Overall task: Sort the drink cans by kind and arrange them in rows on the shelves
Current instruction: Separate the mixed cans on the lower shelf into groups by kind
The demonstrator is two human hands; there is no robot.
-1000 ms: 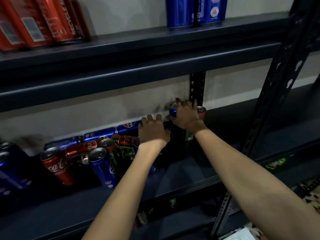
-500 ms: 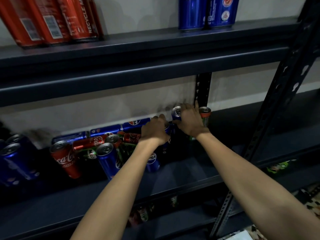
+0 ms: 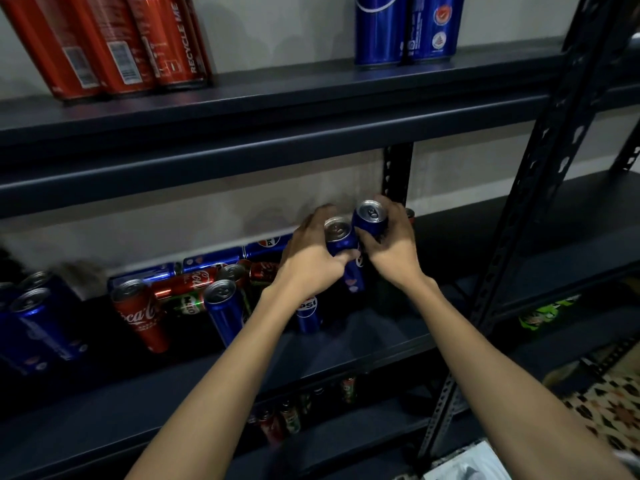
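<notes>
While gripped, blue can (image 3: 340,239) in left hand (image 3: 311,258), seemingly tilted.

Red cans (image 3: 114,46) and blue cans (image 3: 405,29) cropped by top edge, bottom-shelf cans (image 3: 287,415) too dim to identify, orange-rimmed can (image 3: 410,213) mostly hidden behind right hand (image 3: 393,251)

Two bare forearms entered from the lower edge of the frame, ending in the left hand (image 3: 309,259) and the right hand (image 3: 393,252) near the centre. No sleeve covered either arm up to the frame edge. Both wrists and the visible fingers carried nothing worn.
</notes>
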